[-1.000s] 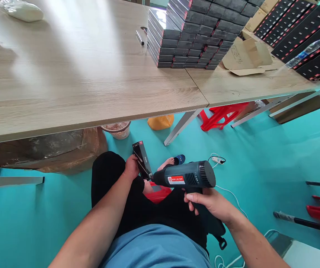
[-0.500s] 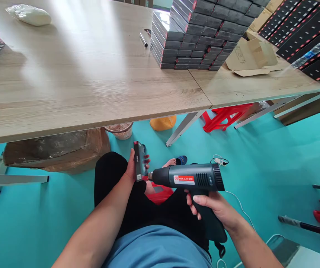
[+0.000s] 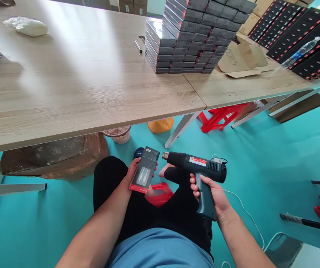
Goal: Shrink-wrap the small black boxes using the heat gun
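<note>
My left hand [image 3: 133, 169] grips a flat black box [image 3: 146, 169] with a red end band, held above my lap with its broad printed face upward. Around the handle of a dark heat gun [image 3: 204, 165] with a red and white label, the fingers of my right hand [image 3: 211, 191] are wrapped. The gun's metal nozzle points left at the upper right edge of the box, with a small gap between them.
On the wooden table [image 3: 87, 85] are a large stack of black boxes [image 3: 188, 41], an opened carton [image 3: 240, 59], a metallic pen [image 3: 138, 46] and a white packet [image 3: 26, 26]. Below stand a bin [image 3: 118, 134], a large carton [image 3: 56, 156] and a table leg [image 3: 184, 128].
The box in my left hand has turned from its narrow side to its broad face. My right hand has raised the heat gun slightly, and its nozzle now sits further right.
</note>
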Demonstrator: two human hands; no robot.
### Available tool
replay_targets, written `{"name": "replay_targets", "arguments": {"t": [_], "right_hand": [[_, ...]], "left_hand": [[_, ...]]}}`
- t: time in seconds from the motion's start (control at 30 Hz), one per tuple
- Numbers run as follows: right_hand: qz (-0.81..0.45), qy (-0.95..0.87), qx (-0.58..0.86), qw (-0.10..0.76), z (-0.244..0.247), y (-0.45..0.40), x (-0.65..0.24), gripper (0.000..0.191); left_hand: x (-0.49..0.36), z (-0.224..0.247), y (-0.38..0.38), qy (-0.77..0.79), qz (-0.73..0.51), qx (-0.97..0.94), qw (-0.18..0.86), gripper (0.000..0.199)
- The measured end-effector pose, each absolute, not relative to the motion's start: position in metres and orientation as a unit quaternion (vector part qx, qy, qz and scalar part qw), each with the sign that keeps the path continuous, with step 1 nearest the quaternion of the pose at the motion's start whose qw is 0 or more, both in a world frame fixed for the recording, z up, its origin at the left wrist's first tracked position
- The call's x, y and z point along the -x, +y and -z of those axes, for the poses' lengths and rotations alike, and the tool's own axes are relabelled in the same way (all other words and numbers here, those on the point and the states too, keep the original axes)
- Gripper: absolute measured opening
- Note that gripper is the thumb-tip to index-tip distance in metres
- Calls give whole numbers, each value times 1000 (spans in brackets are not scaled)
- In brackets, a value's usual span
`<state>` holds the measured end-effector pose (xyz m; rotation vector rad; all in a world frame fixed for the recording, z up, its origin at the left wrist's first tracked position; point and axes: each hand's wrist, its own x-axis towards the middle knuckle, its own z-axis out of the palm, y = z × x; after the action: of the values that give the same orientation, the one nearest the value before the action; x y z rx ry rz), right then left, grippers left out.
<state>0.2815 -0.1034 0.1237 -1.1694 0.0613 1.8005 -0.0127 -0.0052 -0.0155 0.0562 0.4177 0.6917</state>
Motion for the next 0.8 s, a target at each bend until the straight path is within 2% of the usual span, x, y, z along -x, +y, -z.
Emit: {"name": "replay_targets", "arguments": {"t": [0.2,0.43,0.5,0.6,0.63,0.77,0.8], "right_hand": [[-740,16,480,471,-127,-98,-279,22],[-714,-97,532,445,-140,-86,-265,32],[-723,-202,547,369,-150,-87,-259,32],[-744,-359,528,199,-168,-86,-251,31],[-735,-390,526,174,-173,-83,-248,31],[-639,-433,587,246,-184,-68,-241,29],[-633,-441,588,243,-186,-66,-240,27]], "left_hand": [[11,14,-5,223,-319,-36,921,60],[5,14,-3,298,-291,-30,909,56],[2,15,-2,338,-298,-22,892,52],[-1,15,0,353,-328,-1,876,47],[-1,15,0,351,-336,4,874,46],[0,14,2,362,-347,8,865,45],[0,14,2,367,-359,11,858,44]]}}
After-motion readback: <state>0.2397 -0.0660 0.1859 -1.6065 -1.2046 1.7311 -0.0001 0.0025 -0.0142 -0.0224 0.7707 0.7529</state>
